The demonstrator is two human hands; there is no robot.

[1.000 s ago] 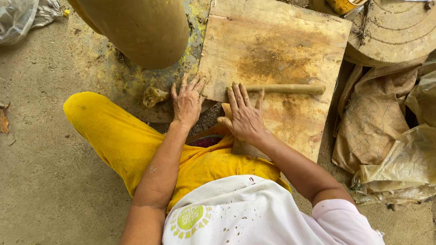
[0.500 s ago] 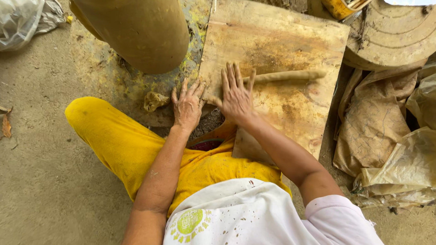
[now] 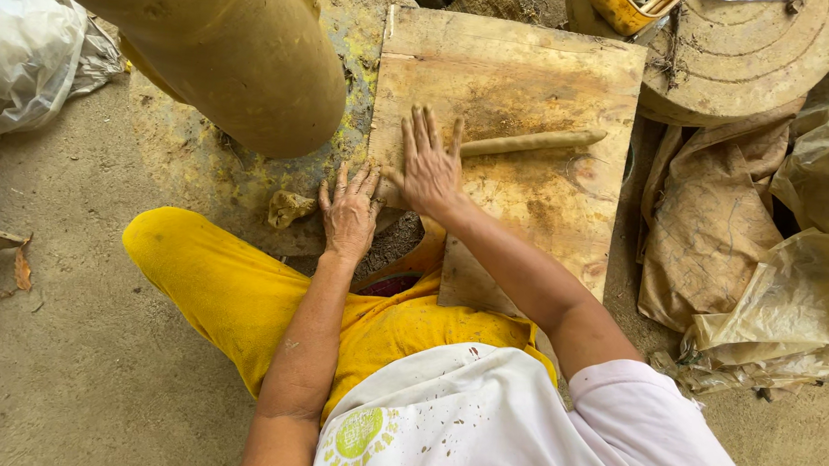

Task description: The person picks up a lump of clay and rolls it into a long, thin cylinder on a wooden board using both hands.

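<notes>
Head view: the right hand [image 3: 429, 168], fingers spread flat, presses on 1 clay coil [image 3: 531, 142] lying across 1 wooden board [image 3: 529, 220]. The left hand [image 3: 349, 213], also flat and holding nothing, braces at the board's left edge. Rolling seems underway; evening the coil would call for steady palm pressure.

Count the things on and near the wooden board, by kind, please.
Clay roll: 1
Wooden board: 1
Small clay lump: 1
Big clay cylinder: 1
Round stepped disc: 1
Hands, left hand and right hand: 2
Total: 7
</notes>
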